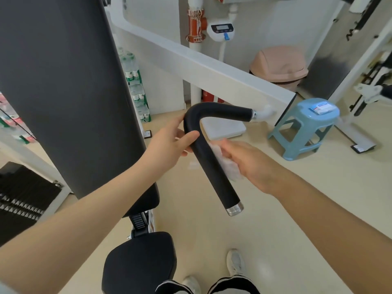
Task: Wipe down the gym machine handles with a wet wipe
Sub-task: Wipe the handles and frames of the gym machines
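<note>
My left hand grips the rigid black handle at its bend, steadying it. My right hand presses the limp, damp wet wipe against the straight lower section, fingers curled around it.

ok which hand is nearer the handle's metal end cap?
Right. The right hand holds the wet wipe against the lower straight run of the handle, above the end cap. The left hand grips the bend, farther up.
</note>
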The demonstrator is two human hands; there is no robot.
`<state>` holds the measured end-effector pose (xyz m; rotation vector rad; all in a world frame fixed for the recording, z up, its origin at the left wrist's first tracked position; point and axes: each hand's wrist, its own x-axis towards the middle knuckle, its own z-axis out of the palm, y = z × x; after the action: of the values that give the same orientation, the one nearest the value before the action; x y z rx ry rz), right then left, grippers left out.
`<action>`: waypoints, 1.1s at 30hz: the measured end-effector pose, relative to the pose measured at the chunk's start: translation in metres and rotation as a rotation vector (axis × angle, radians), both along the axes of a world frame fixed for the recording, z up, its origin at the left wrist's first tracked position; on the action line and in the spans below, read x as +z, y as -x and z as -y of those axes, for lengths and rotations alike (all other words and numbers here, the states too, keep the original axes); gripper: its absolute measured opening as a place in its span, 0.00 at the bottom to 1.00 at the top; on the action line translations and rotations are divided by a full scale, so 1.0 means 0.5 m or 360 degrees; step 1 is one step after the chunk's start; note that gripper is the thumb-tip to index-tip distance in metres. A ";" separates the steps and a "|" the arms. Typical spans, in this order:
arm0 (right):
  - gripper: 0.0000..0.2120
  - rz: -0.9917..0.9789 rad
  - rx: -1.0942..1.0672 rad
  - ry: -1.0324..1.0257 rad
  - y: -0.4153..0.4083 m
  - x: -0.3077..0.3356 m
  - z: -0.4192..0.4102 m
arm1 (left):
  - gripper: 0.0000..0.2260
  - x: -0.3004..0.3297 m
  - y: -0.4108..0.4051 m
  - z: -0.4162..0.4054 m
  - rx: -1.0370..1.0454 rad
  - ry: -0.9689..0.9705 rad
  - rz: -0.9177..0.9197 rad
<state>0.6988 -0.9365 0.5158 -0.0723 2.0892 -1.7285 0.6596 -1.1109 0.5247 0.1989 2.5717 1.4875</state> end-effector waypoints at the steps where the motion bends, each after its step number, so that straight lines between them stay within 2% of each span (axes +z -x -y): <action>1: 0.14 -0.0050 -0.0022 0.0064 0.008 0.009 0.017 | 0.24 -0.001 -0.001 -0.001 0.0011 -0.0014 -0.0005; 4: 0.17 0.0015 -0.0118 0.0215 -0.010 -0.013 0.031 | 0.24 -0.002 0.000 0.002 -0.0001 -0.0064 0.0024; 7: 0.25 0.0401 -0.0280 0.0259 -0.064 -0.069 0.007 | 0.25 -0.007 -0.003 0.001 0.0017 -0.0091 0.0025; 9: 0.23 0.0551 -0.0307 0.0210 -0.061 -0.076 0.004 | 0.25 -0.011 -0.003 -0.003 0.0058 -0.0078 0.0007; 11: 0.18 0.0492 -0.0339 0.0303 -0.038 -0.058 0.015 | 0.25 -0.013 -0.003 -0.002 0.0080 -0.0068 -0.0008; 15: 0.15 0.0104 -0.0299 0.0346 -0.051 -0.050 0.017 | 0.23 -0.014 -0.005 0.002 0.0084 -0.0083 0.0006; 18: 0.19 -0.0069 0.0060 0.0213 -0.098 -0.075 -0.004 | 0.21 -0.017 -0.001 0.000 0.0096 -0.0041 -0.0022; 20: 0.22 -0.0333 0.0200 0.0020 -0.107 -0.084 -0.018 | 0.21 -0.020 0.001 0.000 0.0103 -0.0008 -0.0058; 22: 0.22 -0.0829 0.0404 -0.0416 -0.109 -0.093 -0.020 | 0.21 -0.023 0.001 0.002 0.0102 -0.0020 -0.0070; 25: 0.22 -0.1674 0.0733 -0.1383 -0.093 -0.113 -0.023 | 0.21 -0.024 0.001 0.005 0.0092 -0.0077 -0.0079; 27: 0.22 -0.1818 0.0877 -0.1595 -0.060 -0.080 -0.029 | 0.20 -0.025 0.001 0.004 0.0084 -0.0054 -0.0105; 30: 0.22 -0.1835 0.0843 -0.1612 -0.013 -0.032 -0.027 | 0.18 -0.027 0.001 0.005 0.0061 -0.0047 -0.0087; 33: 0.22 -0.1999 0.1184 -0.1678 -0.022 -0.049 -0.006 | 0.16 -0.030 0.003 0.014 0.0228 -0.0377 0.0160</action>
<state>0.7099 -0.9333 0.4913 -1.6478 2.8241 0.1364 0.6580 -1.1179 0.5097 -0.0324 2.3720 1.8038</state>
